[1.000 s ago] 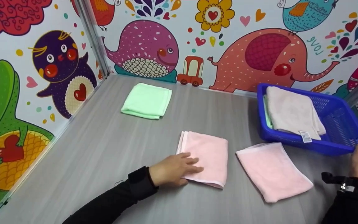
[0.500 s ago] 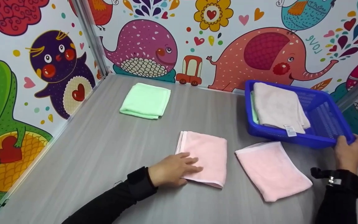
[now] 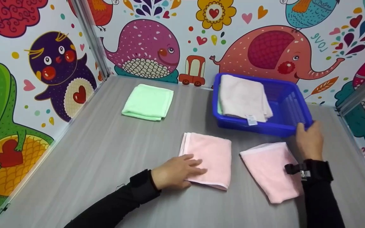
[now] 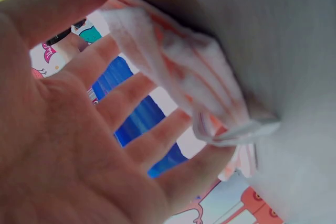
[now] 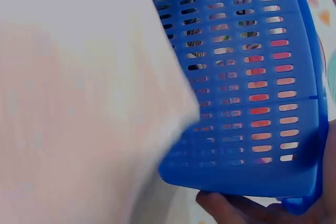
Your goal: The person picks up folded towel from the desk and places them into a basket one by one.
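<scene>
My left hand [image 3: 176, 172] rests with spread fingers on the left edge of a folded pink towel [image 3: 212, 161]. In the left wrist view, that towel's layered edge [image 4: 205, 72] lies by the fingertips. At the back right, my right hand [image 3: 310, 139] grips the near right corner of a blue plastic basket [image 3: 249, 126]. Inside the basket, at its left, lies a beige towel [image 3: 242, 96] with a white tag, over a strip of green cloth. Slotted basket wall [image 5: 236, 77] fills much of the right wrist view. A second pink towel [image 3: 266, 171] lies partly under the right forearm.
A folded green towel [image 3: 147, 103] lies at the back left of the grey tabletop [image 3: 106, 142]. Printed cartoon walls [image 3: 150, 47] with metal corner posts stand along the back and both sides. A dark band with a small camera circles the right wrist.
The basket, with the towels in it, has moved left along the back wall in my right hand's grip. My left hand and the loose towels have stayed in place.
</scene>
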Demonstrator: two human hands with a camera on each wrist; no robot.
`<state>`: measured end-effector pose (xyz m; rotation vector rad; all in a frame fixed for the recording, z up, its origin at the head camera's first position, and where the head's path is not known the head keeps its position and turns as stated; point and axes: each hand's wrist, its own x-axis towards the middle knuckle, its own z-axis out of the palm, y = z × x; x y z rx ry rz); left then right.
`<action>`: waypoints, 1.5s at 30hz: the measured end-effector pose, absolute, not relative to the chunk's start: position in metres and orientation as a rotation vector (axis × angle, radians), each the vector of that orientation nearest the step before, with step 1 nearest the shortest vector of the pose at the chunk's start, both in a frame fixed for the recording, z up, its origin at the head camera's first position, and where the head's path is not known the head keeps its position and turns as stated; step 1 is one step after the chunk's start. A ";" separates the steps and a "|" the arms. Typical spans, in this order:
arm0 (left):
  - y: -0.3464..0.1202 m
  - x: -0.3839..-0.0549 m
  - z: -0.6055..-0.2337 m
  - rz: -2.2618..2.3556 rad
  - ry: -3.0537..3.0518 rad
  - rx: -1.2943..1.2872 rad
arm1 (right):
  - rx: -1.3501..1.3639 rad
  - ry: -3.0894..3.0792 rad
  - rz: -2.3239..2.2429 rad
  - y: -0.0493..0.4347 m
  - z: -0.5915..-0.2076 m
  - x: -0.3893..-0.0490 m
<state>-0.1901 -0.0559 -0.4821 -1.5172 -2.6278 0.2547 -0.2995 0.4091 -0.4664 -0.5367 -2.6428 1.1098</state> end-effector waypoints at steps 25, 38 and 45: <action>-0.055 -0.191 -0.484 0.245 -2.682 -1.512 | -0.202 -2.730 0.833 0.343 -0.466 -0.296; -0.054 -0.190 -0.484 0.196 -2.736 -1.490 | -0.158 -2.715 0.839 0.330 -0.468 -0.294; -0.053 -0.191 -0.484 0.188 -2.760 -1.484 | -0.097 -2.711 0.827 0.324 -0.467 -0.294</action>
